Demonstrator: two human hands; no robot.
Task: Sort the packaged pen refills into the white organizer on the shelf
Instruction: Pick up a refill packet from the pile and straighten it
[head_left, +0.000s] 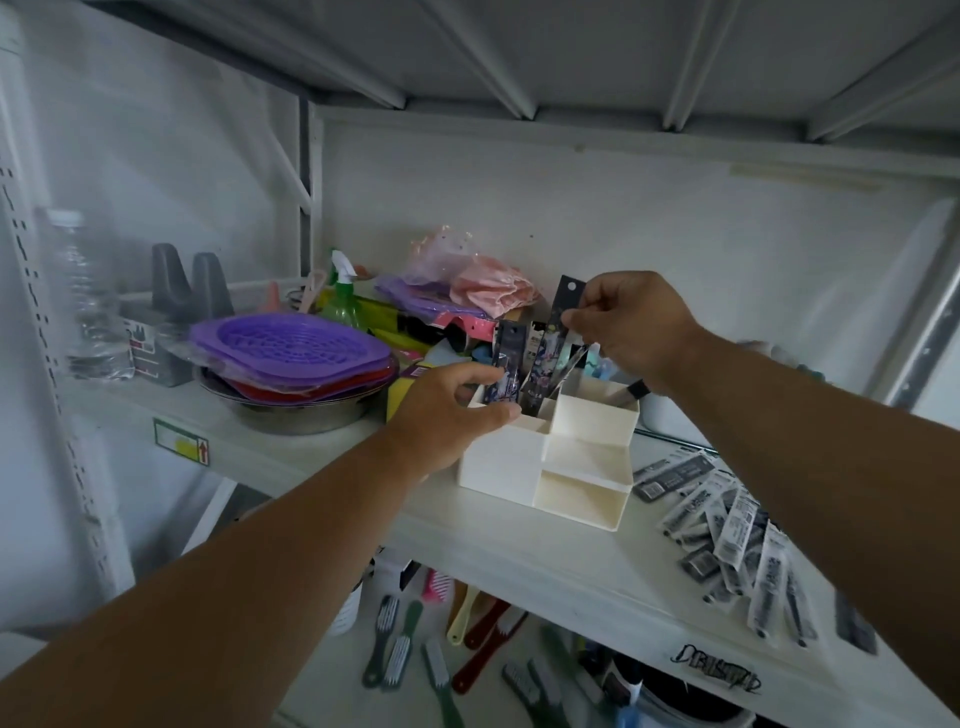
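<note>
Refill pack in hand (563, 317): dark, long and flat, hang-hole at the top, held at frame centre. Long axis near upright, tilted so the lower end points down-left into the tall rear compartment of the white organizer (545, 457). The right hand (631, 325) pinches its upper part between thumb and fingertips and is the nearer hand; judged: the coming move is a straight drop along the pack's own axis.

Second pack (506, 366) stands upright in the same rear-left section, just left of the first (whether the two touch is not clear). The left hand (449, 415) curls over the organizer's left rear corner, thumb at the rim, apparently steadying it.

Organizer contents: front stepped trays look bare; rear right cell holds a dark item, unreadable.

Loose refill packs (727, 535) lie fanned on the shelf (519, 566) at lower right, apart from the organizer. Purple baskets (291, 348) sit in a metal bowl (306, 415) at centre left.
</note>
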